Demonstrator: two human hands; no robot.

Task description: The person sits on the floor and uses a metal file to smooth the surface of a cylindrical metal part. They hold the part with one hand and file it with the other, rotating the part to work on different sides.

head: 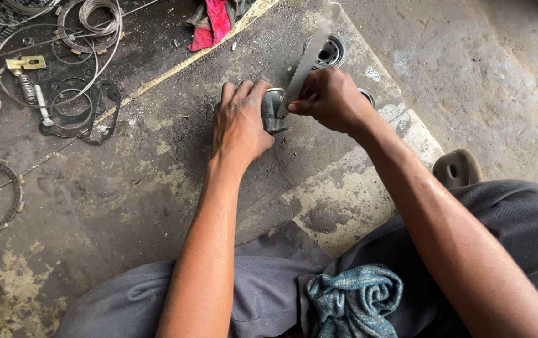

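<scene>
Clearly the left hand (239, 122) gripped a small metal part (273, 110), the right hand (330, 99) pinching a saw blade (310, 57) just beside those fingers; a slip could cut them.

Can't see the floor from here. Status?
Left hand pins small metal cylinder to floor. Right hand grips hacksaw blade on it. Nothing blocking.

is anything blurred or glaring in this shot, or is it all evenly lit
Head view: soft, even daylight, no hard shadows or glare; the saw blade in the right hand is smeared by motion blur toward its tip, while the left hand on the small metal cylinder, the floor and the blue rag look sharp.
</scene>
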